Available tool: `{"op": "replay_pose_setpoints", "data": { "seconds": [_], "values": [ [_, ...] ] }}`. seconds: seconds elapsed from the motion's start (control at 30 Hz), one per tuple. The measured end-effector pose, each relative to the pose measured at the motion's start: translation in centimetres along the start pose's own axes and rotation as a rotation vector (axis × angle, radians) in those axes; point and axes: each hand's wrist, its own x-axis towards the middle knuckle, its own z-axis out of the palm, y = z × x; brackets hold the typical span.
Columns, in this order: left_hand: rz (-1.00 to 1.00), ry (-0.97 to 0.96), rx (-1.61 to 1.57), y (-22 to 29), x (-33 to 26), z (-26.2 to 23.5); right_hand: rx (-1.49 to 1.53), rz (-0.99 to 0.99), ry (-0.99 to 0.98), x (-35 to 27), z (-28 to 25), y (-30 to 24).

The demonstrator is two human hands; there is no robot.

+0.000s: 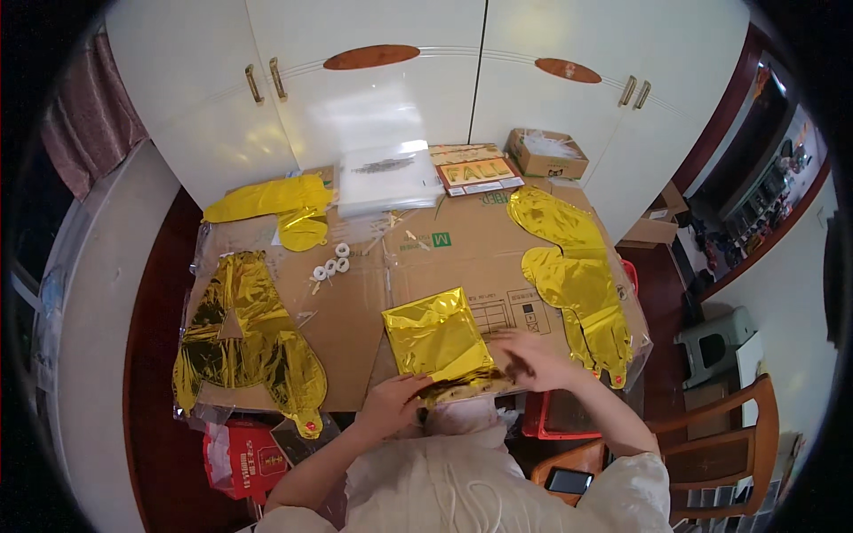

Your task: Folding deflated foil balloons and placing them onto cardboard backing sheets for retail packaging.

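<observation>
A folded gold foil balloon point(435, 333) lies at the near edge of the cardboard-covered table, with its crumpled dark-reflecting near part close to my body. My left hand point(397, 400) pinches the balloon's near left corner. Over its near right edge hovers my right hand point(531, 360), fingers apart and slightly blurred. Flat, uninflated letter-shaped gold balloons lie around it: an A-shaped one point(258, 311) at left, another point(289, 206) at far left, and a long one point(573, 275) along the right side.
Several white ribbon rolls point(330, 265) sit left of centre. Farther back are a stack of clear plastic bags point(386, 182), a printed packet point(480, 174) and a small carton point(546, 155) against white cabinets. A wooden chair point(724, 444) and a phone point(569, 481) are at near right; a red bag point(244, 457) at near left.
</observation>
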Motion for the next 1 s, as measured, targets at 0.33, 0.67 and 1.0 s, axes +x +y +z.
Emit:
{"op": "replay_pose_setpoints", "data": {
  "seconds": [0.33, 0.67, 1.0],
  "values": [
    [-0.529, 0.153, -0.197, -0.2, 2.8, -0.3, -0.038, 0.276, 0.18, 3.5, 4.6, 1.1],
    [-0.597, 0.337, -0.034, -0.8, 4.2, 0.7, -0.284, 0.394, 0.508, 5.0, 8.1, 0.5],
    [-0.608, 0.362, 0.045, -1.5, 4.1, 1.9, -0.295, 0.298, 0.541, 4.3, 7.3, -0.5]
  ]
}}
